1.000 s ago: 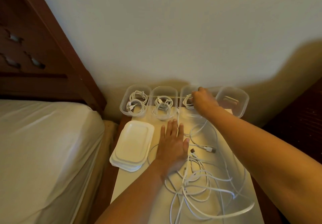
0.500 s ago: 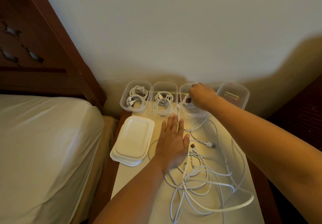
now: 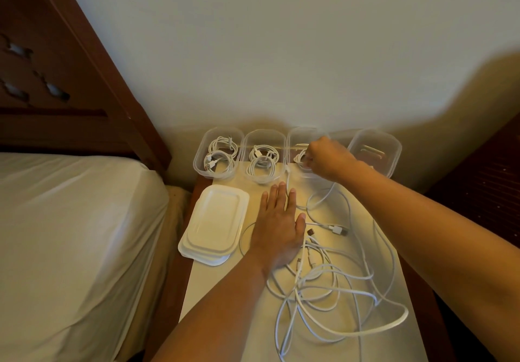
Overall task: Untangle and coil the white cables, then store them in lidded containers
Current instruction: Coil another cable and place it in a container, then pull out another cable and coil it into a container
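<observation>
Coiled cable (image 3: pixel 300 157) is lying flat in the third container (image 3: pixel 295 136), long axis toward the wall, tail trailing over the near rim. Right hand (image 3: pixel 329 159) is pinching it, having crept left from the rim; tucking-in is probably finishing. Left hand (image 3: pixel 277 229) is staying flat, fingers straight, on the bench (image 3: pixel 225 291).

Right hand (image 3: pixel 330 159) has curled down onto the coil (image 3: pixel 299 159) (third container (image 3: pixel 293 142)).

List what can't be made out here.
Head view only:
- Coil in third container: mostly covered by right hand gripping it.
- Far-right container: contents too blurred to name.
- Tangled cables: loops cut off by bottom edge, partly under left hand.
</observation>
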